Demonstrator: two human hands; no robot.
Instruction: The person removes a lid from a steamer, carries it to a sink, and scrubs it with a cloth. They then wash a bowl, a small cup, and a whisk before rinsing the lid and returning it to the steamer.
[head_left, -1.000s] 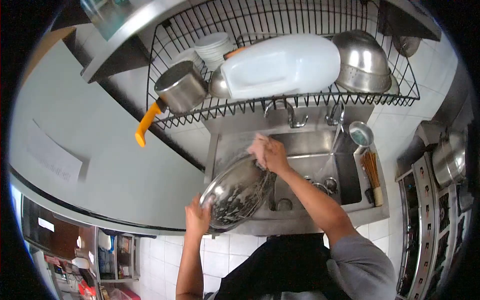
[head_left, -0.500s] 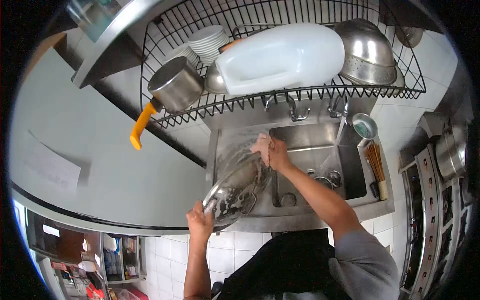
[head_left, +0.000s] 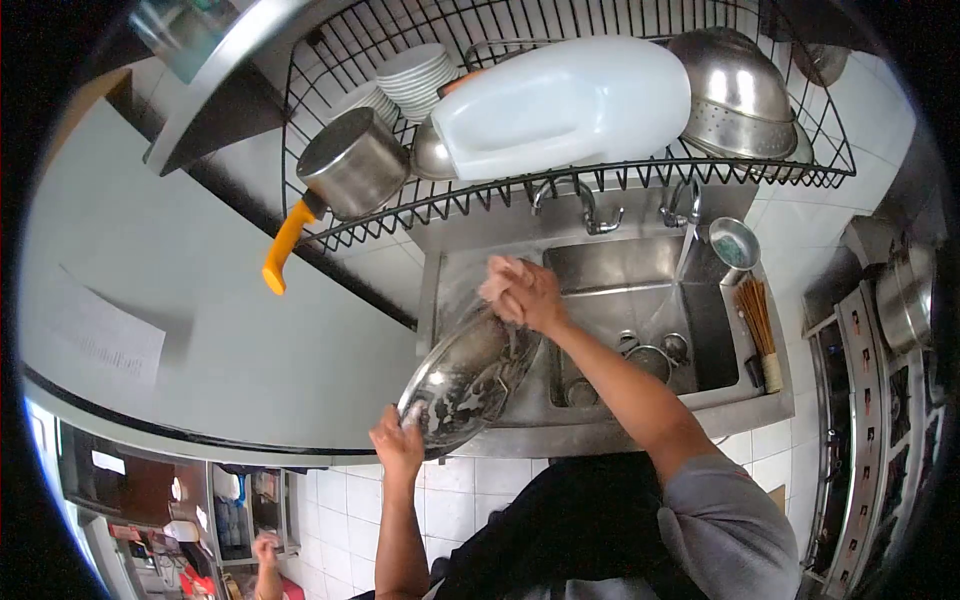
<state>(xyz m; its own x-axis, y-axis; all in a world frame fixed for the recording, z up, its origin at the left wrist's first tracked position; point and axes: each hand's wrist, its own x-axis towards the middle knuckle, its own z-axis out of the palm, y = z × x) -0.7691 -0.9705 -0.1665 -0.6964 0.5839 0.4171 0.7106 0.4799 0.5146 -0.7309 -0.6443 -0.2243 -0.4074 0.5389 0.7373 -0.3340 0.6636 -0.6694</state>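
Observation:
A large round metal pan (head_left: 465, 385) with a loop handle tilts over the steel drainboard at the left of the sink, streaked with white suds. My left hand (head_left: 398, 440) is closed around its near-left rim. At the pan's far side, my right hand (head_left: 535, 298) is wrapped around a crumpled pinkish cloth (head_left: 502, 280). Exactly where the cloth meets the pan is partly hidden by my fingers. Right of the pan is the sink basin (head_left: 610, 272), where water runs from the right tap (head_left: 683, 205) and a few round metal utensils (head_left: 650, 362) lie at the bottom.
Above hangs a black wire rack (head_left: 500, 205) with a yellow-handled saucepan (head_left: 355, 165), a white plastic jug (head_left: 570, 110), stacked plates and a colander (head_left: 735, 90). A metal cup (head_left: 733, 243) and bamboo brush (head_left: 760, 320) line the sink's right edge. Another person's hand (head_left: 265, 548) shows lower left.
My right hand and the cloth have shifted left along the pan's far rim. My left hand keeps its grip. Another person's hand has come into view at the lower left.

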